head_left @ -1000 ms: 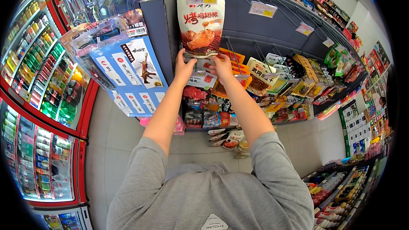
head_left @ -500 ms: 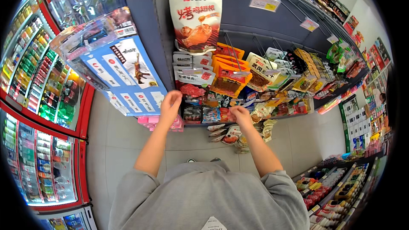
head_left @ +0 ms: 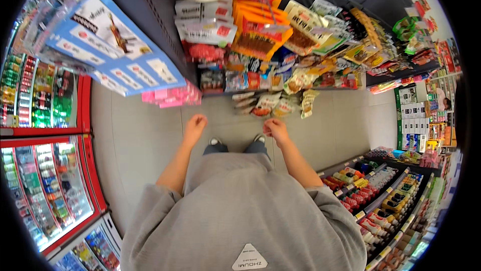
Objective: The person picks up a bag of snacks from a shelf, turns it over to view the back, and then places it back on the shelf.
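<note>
My left hand (head_left: 195,127) hangs over the floor in front of me, its fingers curled loosely together and nothing seen in them. Level with it, my right hand (head_left: 277,130) is also curled in, with no object visible in it. Both stay apart from the snack rack. Nearest to the right hand are bagged snacks (head_left: 265,104) hanging low at the rack's front. Pink packages (head_left: 172,95) sit beyond the left hand. Higher on the rack hang orange snack bags (head_left: 260,30), grey-white pouches (head_left: 206,29) and a brown-and-cream bag (head_left: 304,28).
A blue toy box (head_left: 112,45) stands at the left end of the rack. Red-framed drink coolers (head_left: 86,170) line the left side. On the right is a low shelf of bottles (head_left: 378,208). Grey tiled floor (head_left: 145,140) lies around my feet.
The rack has shifted up and away in view, and my shoes and lower legs now show fully. Both hands have drawn back from the hanging packs to above the floor.
</note>
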Demonstrator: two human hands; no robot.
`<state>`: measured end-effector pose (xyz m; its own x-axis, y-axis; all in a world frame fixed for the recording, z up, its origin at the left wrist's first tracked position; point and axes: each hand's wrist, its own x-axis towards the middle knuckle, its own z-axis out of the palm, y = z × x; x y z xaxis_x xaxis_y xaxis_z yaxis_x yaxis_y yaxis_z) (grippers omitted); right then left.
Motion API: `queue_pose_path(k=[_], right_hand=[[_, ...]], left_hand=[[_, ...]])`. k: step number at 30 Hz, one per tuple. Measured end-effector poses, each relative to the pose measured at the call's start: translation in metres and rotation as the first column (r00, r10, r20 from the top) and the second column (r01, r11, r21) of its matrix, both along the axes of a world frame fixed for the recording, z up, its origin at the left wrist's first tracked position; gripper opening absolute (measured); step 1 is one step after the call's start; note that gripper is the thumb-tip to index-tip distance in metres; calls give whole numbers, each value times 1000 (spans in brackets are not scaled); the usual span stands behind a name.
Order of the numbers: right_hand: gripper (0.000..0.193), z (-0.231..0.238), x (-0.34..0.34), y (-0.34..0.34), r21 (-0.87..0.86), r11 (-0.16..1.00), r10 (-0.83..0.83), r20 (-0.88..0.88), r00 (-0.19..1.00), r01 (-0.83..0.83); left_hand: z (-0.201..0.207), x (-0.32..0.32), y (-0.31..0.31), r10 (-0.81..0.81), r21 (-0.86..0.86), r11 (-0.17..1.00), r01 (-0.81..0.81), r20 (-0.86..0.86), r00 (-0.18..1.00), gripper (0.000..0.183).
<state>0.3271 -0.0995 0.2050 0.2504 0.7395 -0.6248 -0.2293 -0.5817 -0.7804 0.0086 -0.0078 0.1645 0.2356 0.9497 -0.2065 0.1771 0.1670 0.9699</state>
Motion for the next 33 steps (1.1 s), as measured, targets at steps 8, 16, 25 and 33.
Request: queue_pose_path(k=[8, 16, 25, 33], right_hand=[[10, -29, 36, -17, -155, 962, 223, -18, 975, -223], [13, -41, 124, -23, -187, 864, 487, 70, 871, -468], [15, -72, 246, -32, -377, 869, 439, 284, 852, -321], [12, -136, 213, -62, -419, 829, 537, 408, 739, -371]], left_hand=[[-23, 37, -31, 80, -88, 993, -84, -43, 996, 8], [-29, 119, -86, 237, -285, 922, -262, -118, 964, 11], [-44, 184, -111, 144, -397, 909, -125, 20, 989, 12], [-90, 111, -71, -61, -383, 924, -3, -156, 986, 11]])
